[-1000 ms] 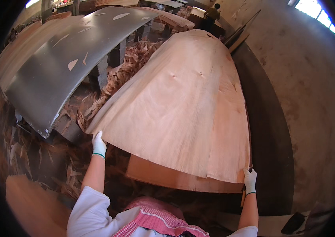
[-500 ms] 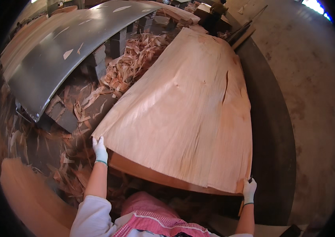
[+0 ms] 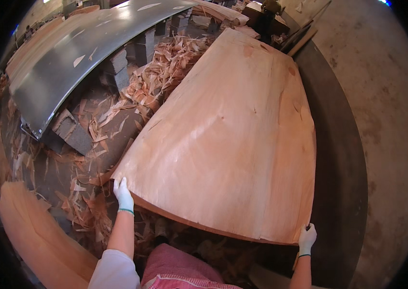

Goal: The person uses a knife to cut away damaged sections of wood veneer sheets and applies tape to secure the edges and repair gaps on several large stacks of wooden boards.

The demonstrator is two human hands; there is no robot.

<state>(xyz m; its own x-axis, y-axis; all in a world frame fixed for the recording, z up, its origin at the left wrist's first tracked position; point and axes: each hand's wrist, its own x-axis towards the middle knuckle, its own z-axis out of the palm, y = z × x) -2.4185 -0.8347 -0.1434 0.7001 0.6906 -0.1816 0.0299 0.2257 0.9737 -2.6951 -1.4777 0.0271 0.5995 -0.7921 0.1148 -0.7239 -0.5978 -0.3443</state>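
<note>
A large, pale tan wood veneer sheet (image 3: 213, 139) stretches away in front of me. My left hand (image 3: 123, 195), in a white glove with a green cuff edge, is closed on its near left corner. At the near right corner my right hand (image 3: 307, 239), gloved the same way, has its fingers closed on the edge. Something small and dark shows at the right fingertips, too small to name. Faint cracks and small knots mark the sheet, and its near edge hangs slightly above darker space below.
To the left a dark metal-topped table (image 3: 59, 79) rests on concrete blocks (image 3: 72, 131). Curled veneer scraps (image 3: 151, 86) litter the ground between. A dark board (image 3: 334, 144) runs along the right, beside the concrete floor (image 3: 387, 120). Another veneer piece (image 3: 35, 236) lies at lower left.
The sheet now lies flatter and smoother, with the long split near its right side no longer gaping. Both hands have moved slightly lower in the view, still at the corners.
</note>
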